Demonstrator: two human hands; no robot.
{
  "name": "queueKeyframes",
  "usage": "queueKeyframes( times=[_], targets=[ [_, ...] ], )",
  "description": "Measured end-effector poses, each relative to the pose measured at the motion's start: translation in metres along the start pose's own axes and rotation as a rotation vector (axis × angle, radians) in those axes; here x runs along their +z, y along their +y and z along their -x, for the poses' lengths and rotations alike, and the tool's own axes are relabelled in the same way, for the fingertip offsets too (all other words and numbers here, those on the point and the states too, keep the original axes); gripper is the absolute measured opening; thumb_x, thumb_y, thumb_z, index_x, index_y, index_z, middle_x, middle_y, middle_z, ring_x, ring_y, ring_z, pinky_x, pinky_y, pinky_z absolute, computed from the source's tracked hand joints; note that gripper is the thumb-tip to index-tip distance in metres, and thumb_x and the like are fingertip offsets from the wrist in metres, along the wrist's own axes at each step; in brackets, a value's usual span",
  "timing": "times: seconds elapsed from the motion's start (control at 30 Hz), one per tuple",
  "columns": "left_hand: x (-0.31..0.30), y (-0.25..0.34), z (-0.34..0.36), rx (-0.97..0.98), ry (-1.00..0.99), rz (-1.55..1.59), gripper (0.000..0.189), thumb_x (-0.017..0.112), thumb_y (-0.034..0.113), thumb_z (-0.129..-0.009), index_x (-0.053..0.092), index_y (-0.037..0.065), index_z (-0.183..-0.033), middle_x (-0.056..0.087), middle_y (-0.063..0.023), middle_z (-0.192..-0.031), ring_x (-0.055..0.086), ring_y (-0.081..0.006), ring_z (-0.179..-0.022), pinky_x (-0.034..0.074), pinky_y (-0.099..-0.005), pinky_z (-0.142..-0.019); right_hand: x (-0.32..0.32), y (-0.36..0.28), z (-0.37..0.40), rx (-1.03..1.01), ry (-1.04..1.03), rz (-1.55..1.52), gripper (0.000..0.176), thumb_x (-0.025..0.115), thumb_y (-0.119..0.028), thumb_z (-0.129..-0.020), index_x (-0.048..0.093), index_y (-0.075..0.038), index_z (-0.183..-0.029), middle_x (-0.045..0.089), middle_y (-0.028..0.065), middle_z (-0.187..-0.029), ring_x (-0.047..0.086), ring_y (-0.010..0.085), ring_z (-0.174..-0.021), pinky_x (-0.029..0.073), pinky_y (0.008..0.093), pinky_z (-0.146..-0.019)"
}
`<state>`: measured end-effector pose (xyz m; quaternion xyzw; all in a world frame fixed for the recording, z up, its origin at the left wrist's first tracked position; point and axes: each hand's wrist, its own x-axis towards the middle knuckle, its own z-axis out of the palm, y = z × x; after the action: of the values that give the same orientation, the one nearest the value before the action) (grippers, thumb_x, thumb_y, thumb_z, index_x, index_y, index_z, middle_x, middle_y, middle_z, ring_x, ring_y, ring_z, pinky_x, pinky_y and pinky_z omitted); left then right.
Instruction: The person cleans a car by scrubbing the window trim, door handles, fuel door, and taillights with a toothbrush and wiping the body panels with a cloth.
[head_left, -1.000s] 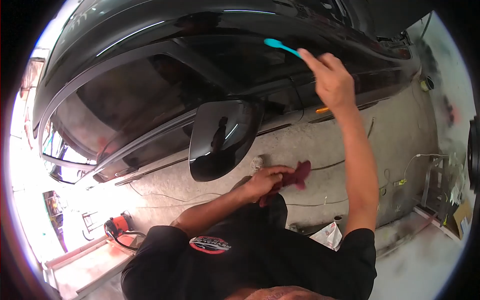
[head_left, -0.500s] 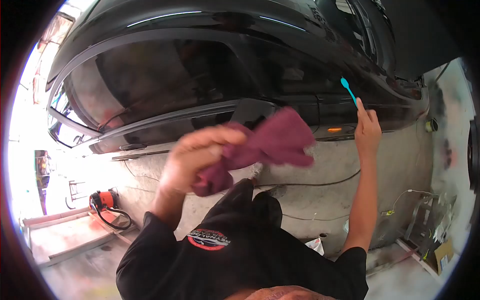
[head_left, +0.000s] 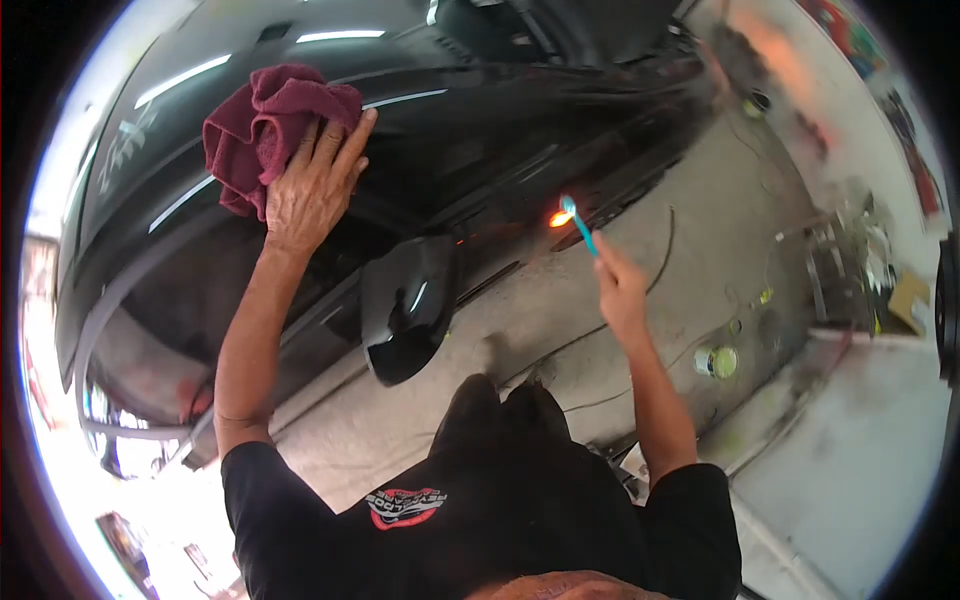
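Note:
My left hand (head_left: 305, 195) presses a bunched maroon cloth (head_left: 245, 125) against the glossy black car (head_left: 450, 130), near the base of the windshield. The fingers lie stretched over the cloth's right part, and its loose folds spread up and to the left. My right hand (head_left: 622, 285) is closed around the handle of a turquoise toothbrush (head_left: 584, 232), whose head points up and away from me. In this view the head overlaps the lit orange side marker (head_left: 560, 217) on the car's fender. Motion blurs the right fingers slightly.
The black side mirror (head_left: 408, 310) juts out between my arms. A dark hose (head_left: 668, 250) runs over the concrete floor (head_left: 520, 340). A can (head_left: 716, 361) stands right of my right forearm, and a cardboard piece (head_left: 908, 300) lies by the right wall.
My left hand has carried the cloth from in front of my chest up and left onto the car. My right hand, with the toothbrush, appears farther left and lower. The view has turned.

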<state>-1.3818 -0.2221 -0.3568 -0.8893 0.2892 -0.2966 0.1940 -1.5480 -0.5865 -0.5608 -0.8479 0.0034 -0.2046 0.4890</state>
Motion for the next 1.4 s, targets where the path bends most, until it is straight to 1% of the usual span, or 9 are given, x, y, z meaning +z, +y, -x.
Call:
queueKeyframes(
  times=[0.1,0.3,0.43,0.57,0.73,0.87,1.13,1.3,1.4],
  targets=[
    [0.010,0.042,-0.047,0.154,-0.020,-0.030,0.066,0.062,0.040,-0.098,0.040,0.025,-0.159,0.055,-0.0062,-0.145,0.054,-0.0269,-0.134,0.055,-0.0345,-0.097,-0.031,0.048,0.109,0.335,0.059,0.016,0.038,0.061,-0.008,-0.100,0.066,-0.006,-0.138,0.061,0.0122,-0.083,0.057,0.0194,-0.075,0.047,0.0324,-0.071],
    [0.089,0.164,-0.109,0.408,-0.028,0.047,0.061,0.058,0.032,-0.098,0.044,0.021,-0.156,0.050,-0.0073,-0.149,0.051,-0.0252,-0.137,0.053,-0.0332,-0.100,-0.063,0.063,0.269,0.774,0.284,-0.038,0.039,0.060,-0.008,-0.099,0.066,-0.008,-0.138,0.064,0.0110,-0.083,0.059,0.0176,-0.074,0.049,0.0316,-0.072],
    [0.101,0.200,-0.127,0.675,0.021,-0.015,0.061,0.050,0.016,-0.094,0.046,0.019,-0.155,0.050,-0.0089,-0.148,0.052,-0.0247,-0.137,0.054,-0.0378,-0.102,-0.077,0.055,0.309,0.737,0.305,0.048,0.039,0.060,-0.009,-0.099,0.066,-0.007,-0.138,0.063,0.0096,-0.081,0.059,0.0161,-0.072,0.049,0.0322,-0.070],
    [0.089,0.189,-0.135,0.404,-0.294,0.286,0.061,0.055,0.021,-0.096,0.042,0.016,-0.156,0.051,-0.0119,-0.147,0.049,-0.0305,-0.139,0.054,-0.0402,-0.103,-0.095,0.058,0.329,0.735,0.344,0.026,0.038,0.060,-0.008,-0.099,0.067,-0.007,-0.137,0.063,0.0101,-0.079,0.060,0.0163,-0.071,0.049,0.0327,-0.067],
    [0.036,0.158,-0.125,0.061,-0.065,0.175,0.060,0.059,0.030,-0.101,0.043,0.010,-0.154,0.051,-0.0135,-0.145,0.048,-0.0300,-0.139,0.052,-0.0407,-0.104,-0.122,0.071,0.328,0.705,0.399,0.048,0.037,0.060,-0.007,-0.098,0.068,-0.007,-0.135,0.065,0.0110,-0.080,0.060,0.0170,-0.071,0.050,0.0328,-0.068],
    [0.043,0.171,-0.135,0.053,-0.037,0.210,0.055,0.057,0.029,-0.102,0.047,0.008,-0.152,0.053,-0.0150,-0.141,0.049,-0.0313,-0.138,0.045,-0.0413,-0.110,-0.138,0.084,0.268,0.664,0.405,0.031,0.038,0.061,-0.007,-0.099,0.068,-0.007,-0.136,0.065,0.0059,-0.083,0.058,0.0132,-0.073,0.049,0.0290,-0.069],
    [0.090,0.266,-0.172,0.250,-0.104,0.141,0.061,0.055,0.013,-0.092,0.049,0.012,-0.153,0.055,-0.0091,-0.141,0.055,-0.0293,-0.133,0.048,-0.0419,-0.107,-0.160,0.116,0.149,0.475,0.269,0.024,0.037,0.063,-0.006,-0.098,0.069,-0.010,-0.135,0.060,0.0051,-0.079,0.056,0.0116,-0.072,0.048,0.0284,-0.068],
    [0.099,0.334,-0.229,0.309,-0.118,-0.008,0.064,0.054,0.021,-0.092,0.047,0.009,-0.154,0.048,-0.0160,-0.146,0.040,-0.0417,-0.143,0.031,-0.0701,-0.114,-0.216,0.161,0.109,0.625,0.280,0.054,0.034,0.064,-0.009,-0.097,0.071,-0.011,-0.130,0.069,0.0153,-0.090,0.064,0.0232,-0.077,0.052,0.0350,-0.074],
    [0.138,0.371,-0.274,0.376,-0.114,0.076,0.064,0.054,0.021,-0.092,0.046,0.008,-0.154,0.048,-0.0153,-0.146,0.040,-0.0398,-0.143,0.031,-0.0659,-0.116,-0.258,0.190,0.097,0.651,0.350,0.129,0.034,0.064,-0.009,-0.097,0.071,-0.011,-0.131,0.068,0.0146,-0.089,0.064,0.0229,-0.076,0.051,0.0349,-0.074]
  ],
)
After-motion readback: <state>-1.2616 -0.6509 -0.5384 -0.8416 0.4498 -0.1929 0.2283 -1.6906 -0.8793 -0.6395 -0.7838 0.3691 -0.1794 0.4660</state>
